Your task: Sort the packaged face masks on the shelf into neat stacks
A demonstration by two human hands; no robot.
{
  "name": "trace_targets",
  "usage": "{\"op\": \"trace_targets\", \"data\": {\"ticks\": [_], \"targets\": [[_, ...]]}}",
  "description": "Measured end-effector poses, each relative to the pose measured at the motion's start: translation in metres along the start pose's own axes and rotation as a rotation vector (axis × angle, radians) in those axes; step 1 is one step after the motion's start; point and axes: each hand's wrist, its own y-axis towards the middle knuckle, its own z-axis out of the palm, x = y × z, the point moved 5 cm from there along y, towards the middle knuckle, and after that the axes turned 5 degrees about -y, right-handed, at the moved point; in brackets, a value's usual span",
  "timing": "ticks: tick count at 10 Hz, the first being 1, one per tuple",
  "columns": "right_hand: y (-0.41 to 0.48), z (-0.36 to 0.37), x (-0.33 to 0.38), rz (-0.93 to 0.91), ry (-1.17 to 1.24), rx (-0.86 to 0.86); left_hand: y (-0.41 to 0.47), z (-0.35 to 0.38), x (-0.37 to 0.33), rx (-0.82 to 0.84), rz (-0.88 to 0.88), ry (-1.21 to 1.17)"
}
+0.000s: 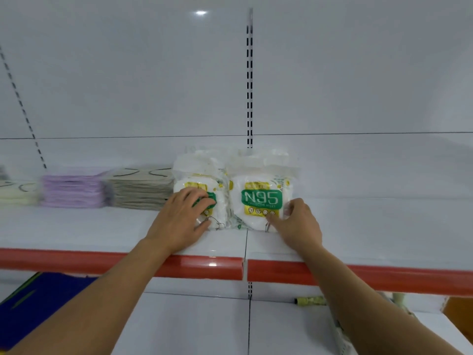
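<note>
Hands point(183, 213) on packs point(261, 198) near shelf edge point(204, 267)

Both bare forearms come up from the near side of the red shelf edge point(204, 267) and cross above it, converging a little, so that both hands lie just beyond it. The left hand point(183, 213) is palm down with its fingers spread and fairly straight, pressing flat on the left mask pack point(197, 172). The right hand point(298, 224), farther right along the edge, has thumb and fingers curled in, seemingly pinching the lower right corner of the right mask pack point(261, 198), though blur hides the exact grip.
</note>
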Motion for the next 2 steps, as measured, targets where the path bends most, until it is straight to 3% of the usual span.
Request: {"op": "trace_targets", "data": {"ticks": [2], "targets": [[-0.005,-0.013,0.000,0.031,-0.017,0.042,-0.004,-0.025,-0.005,-0.008,-0.048,-0.120]]}}
